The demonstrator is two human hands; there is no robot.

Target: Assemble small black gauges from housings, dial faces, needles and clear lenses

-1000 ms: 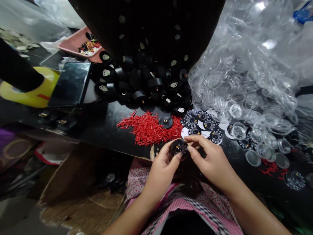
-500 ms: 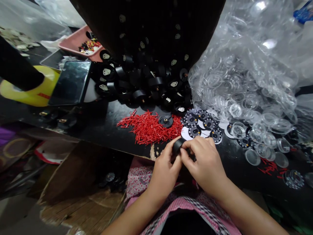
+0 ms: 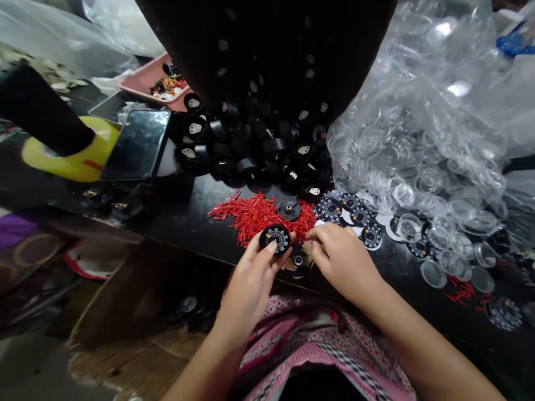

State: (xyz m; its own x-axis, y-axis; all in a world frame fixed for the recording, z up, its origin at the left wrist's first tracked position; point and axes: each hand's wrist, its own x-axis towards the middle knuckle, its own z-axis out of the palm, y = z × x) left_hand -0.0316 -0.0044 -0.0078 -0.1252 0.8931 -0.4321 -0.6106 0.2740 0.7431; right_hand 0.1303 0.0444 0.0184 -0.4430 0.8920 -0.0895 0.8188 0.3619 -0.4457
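My left hand grips a round black gauge just over the table's front edge. Its black dial with white markings faces up, and my thumb lies across the lower part. To its right, my right hand has its fingers curled together in a pinch; whatever is between the fingertips is too small or hidden to tell. Beyond both hands lies a heap of thin red pointers. A black round case with a brass centre rests on that heap. Printed dial discs lie just past my right hand.
Black cases are piled at the back middle. Clear round covers spill from a plastic bag on the right. A dark-screened device, a yellow tape roll and a pink tray stand left.
The black piece was on edge between both hands; now my left hand alone has it, moved left and turned dial up. My right hand has let go and come apart from it.
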